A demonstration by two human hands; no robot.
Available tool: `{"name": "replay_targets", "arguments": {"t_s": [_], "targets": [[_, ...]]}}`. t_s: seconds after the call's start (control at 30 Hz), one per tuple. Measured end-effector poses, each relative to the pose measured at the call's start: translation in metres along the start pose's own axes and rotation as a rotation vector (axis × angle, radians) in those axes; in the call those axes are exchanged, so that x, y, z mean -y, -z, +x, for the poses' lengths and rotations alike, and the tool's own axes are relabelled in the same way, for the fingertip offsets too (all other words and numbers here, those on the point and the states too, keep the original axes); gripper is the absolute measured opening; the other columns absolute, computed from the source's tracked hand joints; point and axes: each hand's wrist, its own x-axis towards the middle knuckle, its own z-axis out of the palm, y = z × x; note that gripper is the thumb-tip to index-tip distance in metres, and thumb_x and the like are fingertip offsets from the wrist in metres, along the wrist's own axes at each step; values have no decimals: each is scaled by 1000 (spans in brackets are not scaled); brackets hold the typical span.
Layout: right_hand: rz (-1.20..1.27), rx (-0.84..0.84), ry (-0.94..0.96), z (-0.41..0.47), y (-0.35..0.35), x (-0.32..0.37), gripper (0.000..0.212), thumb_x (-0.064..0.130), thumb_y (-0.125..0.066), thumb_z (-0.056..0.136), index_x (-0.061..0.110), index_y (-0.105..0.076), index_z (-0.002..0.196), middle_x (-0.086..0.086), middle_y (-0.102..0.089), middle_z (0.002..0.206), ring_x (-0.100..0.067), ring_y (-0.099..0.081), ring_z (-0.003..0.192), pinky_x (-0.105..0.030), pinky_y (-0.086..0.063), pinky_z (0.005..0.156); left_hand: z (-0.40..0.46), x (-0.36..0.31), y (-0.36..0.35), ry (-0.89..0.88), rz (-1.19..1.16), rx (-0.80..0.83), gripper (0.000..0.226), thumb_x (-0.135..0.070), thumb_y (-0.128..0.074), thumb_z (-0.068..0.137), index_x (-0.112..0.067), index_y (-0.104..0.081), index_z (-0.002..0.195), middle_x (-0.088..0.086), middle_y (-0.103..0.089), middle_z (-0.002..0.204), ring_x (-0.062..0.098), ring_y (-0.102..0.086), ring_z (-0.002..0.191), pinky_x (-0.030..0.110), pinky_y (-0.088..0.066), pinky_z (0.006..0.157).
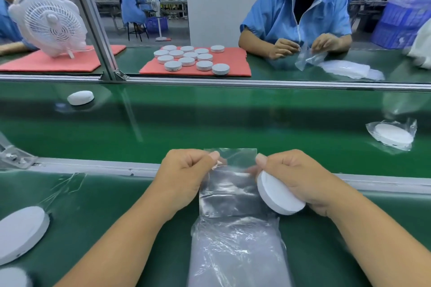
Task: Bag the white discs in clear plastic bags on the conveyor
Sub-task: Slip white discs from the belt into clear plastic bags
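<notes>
The white disc (278, 196) sits in the right hand (300, 182), tucked under the palm with the lower fingers curled round it, its flat face tilted toward the left and its rim toward the clear bag (229, 184). That bag hangs upright between the two hands, long axis running from the top edge down toward the person, and its lower end rests on the stack of spare bags (238, 251) lying on the green tabletop (116, 205). The left hand (186, 170) pinches the bag's top left corner between thumb and forefinger, the other fingers folded in. The right thumb and forefinger pinch the top right corner while that hand also keeps the disc. So the disc lies just right of the bag and a little below its mouth, touching or nearly touching the film. The mouth looks not yet parted, so my judgement is that the next move is to pull the two layers apart and slide the disc in from the right, edge first; the right hand is plainly the nearer.

Further out, an already bagged disc (393, 136) lies on the conveyor (210, 119) at far right, and a bare disc (80, 97) at far left. More loose discs (21, 230) wait at the person's left. Across the belt, a worker in blue (296, 18) handles a bag beside a red mat (238, 63) loaded with discs.
</notes>
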Motion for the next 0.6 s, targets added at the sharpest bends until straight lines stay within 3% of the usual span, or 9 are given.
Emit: {"name": "replay_targets", "arguments": {"t_s": [0.1,0.17,0.23,0.3,0.43,0.6], "targets": [[121,-299,-187,9,7,2,55,71,-57,88,22,-80,94,2,-78,103,-26,-71,94,-37,-55,82,2,-2,0,42,-117,-94,17,-20,-75,94,-19,-81,78,3,-82,82,18,-78,82,37,-58,93],[472,-428,-248,10,13,11,40,58,-57,95,23,-69,109,-5,-72,110,-29,-68,88,-37,-55,64,3,-4,1,90,-164,-123,11,-12,-82,86,-19,-80,77,6,-82,81,21,-80,84,36,-60,89],[657,-390,-120,7,15,21,21,31,-57,101,15,-62,113,-14,-68,118,-29,-68,90,-36,-53,55,4,-10,1,123,-175,-120,14,-8,-88,78,-16,-79,84,9,-81,78,25,-80,76,31,-64,77],[638,-329,86,4,11,31,13,16,-61,97,11,-69,107,-13,-72,115,-23,-71,93,-31,-59,62,3,-16,0,127,-161,-75,28,-8,-90,76,-18,-76,98,8,-81,76,21,-79,68,25,-63,65],[377,-294,431,-3,-2,56,17,24,-81,79,27,-78,96,2,-78,98,-10,-72,88,-20,-56,71,0,-22,-3,87,-46,20,41,-13,-90,77,-32,-71,107,-3,-82,79,17,-79,70,30,-65,68],[92,-265,460,-5,-6,56,23,8,-77,86,25,-74,101,6,-78,98,-12,-74,89,-23,-58,75,-1,-30,1,14,-69,51,52,-31,-92,65,-35,-71,112,0,-81,77,16,-79,68,25,-63,69]]}}
